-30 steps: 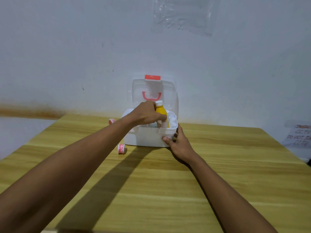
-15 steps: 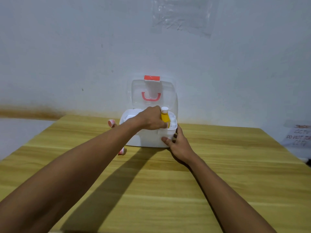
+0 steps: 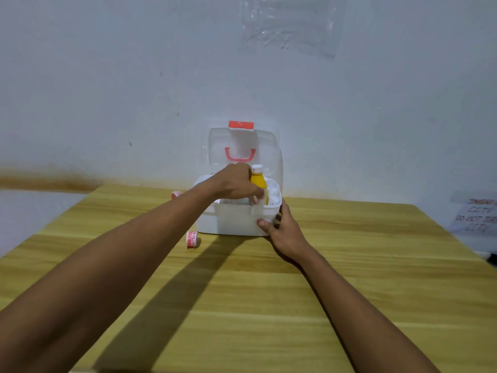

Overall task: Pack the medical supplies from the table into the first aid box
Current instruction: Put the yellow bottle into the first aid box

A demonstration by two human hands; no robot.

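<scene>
A pale wall (image 3: 107, 76) with a clear plastic sheet (image 3: 290, 25) fixed high on it is shown behind a wooden table (image 3: 269, 305), whose grain runs from left to right. A handwritten paper notice (image 3: 473, 216) is seen at the right edge; only part of it can be read. The white first aid box (image 3: 231, 222) is placed at the far side of the table against the wall. Its transparent lid (image 3: 269, 146) is raised upright, and a red handle (image 3: 240, 154) and a red latch (image 3: 241, 124) are carried on it. The box is steadied at its front right corner by the right hand (image 3: 286, 232): the thumb is pressed on the front wall and the fingers are curled round the right side. The left hand (image 3: 234, 184) is reached over the open box and closed round a yellow bottle (image 3: 258, 183). The bottle is held upright, its long axis vertical and its white cap (image 3: 256, 168) pointing up. Its lower part is sunk below the rim at the right end of the box, while its shoulder and cap are left above the rim. Pale contents are visible in the box beside the bottle but are too blurred to be identified. A roll of tape with red print (image 3: 192, 239) is stood on edge on the table just beside the box's front left corner. A second roll (image 3: 176, 194) is partly seen behind the left forearm, near the box's rear left.
</scene>
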